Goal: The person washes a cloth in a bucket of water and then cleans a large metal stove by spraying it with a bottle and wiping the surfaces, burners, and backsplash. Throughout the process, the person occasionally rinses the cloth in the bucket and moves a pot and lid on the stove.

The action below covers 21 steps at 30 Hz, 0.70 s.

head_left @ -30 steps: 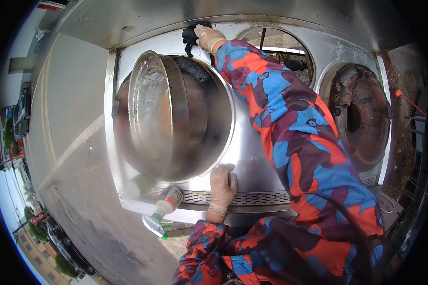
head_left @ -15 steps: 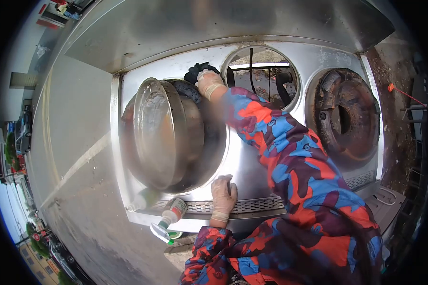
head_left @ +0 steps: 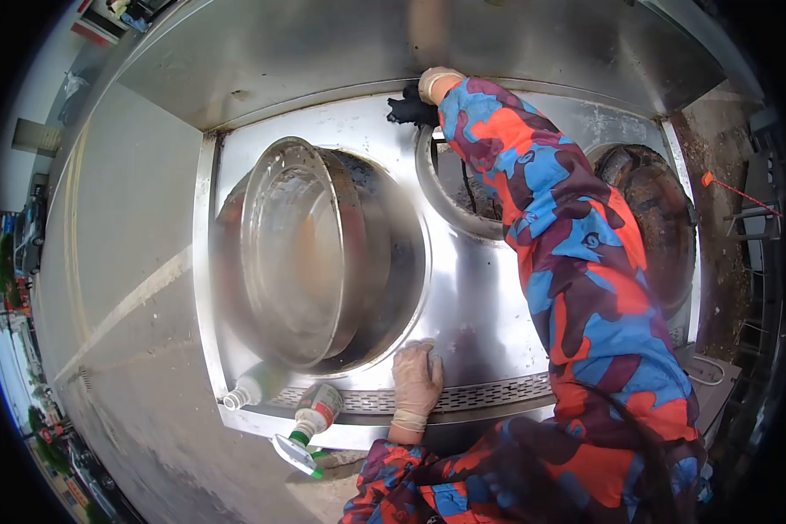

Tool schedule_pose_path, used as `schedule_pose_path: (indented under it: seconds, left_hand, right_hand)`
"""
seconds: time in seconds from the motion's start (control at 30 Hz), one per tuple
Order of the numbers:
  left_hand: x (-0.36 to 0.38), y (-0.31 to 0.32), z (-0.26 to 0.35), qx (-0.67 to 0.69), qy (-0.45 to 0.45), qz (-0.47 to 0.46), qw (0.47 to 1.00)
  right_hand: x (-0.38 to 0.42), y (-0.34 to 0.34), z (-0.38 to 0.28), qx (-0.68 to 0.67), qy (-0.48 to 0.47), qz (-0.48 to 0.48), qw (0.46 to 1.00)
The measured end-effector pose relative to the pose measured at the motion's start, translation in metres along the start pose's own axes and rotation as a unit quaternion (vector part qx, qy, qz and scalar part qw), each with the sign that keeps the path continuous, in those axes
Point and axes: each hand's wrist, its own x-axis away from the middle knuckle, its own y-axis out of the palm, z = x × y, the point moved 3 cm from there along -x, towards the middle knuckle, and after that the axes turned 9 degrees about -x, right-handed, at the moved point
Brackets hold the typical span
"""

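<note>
The gloved right hand (head_left: 440, 84) lies over a black cloth (head_left: 410, 107) at the stainless steel stovetop's (head_left: 476, 306) rear, near the backsplash (head_left: 323, 52); its fingers are mostly hidden, so I cannot tell whether they grip. The gloved left hand (head_left: 417, 379) rests beside the spray bottle (head_left: 318, 409), fingers close together, thumb slightly apart.

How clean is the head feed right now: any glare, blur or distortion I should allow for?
Head view: strong fisheye curve, black corners; head view: bright glare on the steel top beyond the left hand; head view: a hazy smear across the metal basin, cause unclear, softening its inside; head view: the black cloth at the right hand is so dark its folds barely show.
</note>
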Motion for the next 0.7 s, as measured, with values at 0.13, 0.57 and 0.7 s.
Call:
schedule_pose_path:
  seconds: [0.13,0.57,0.7]
  left_hand:
    - [0.003,0.003,-0.002,-0.010,-0.002,0.010,1.000]
    - [0.000,0.003,0.003,-0.021,-0.013,-0.028,0.999]
    - [0.000,0.002,0.002,-0.029,-0.011,-0.033,0.999]
  right_hand:
    - [-0.012,0.015,-0.014,-0.001,0.047,0.146,0.988]
    - [0.064,-0.030,0.067,0.185,-0.212,0.495,0.822]
    - [0.071,0.017,0.204,-0.048,0.179,0.576,0.797]
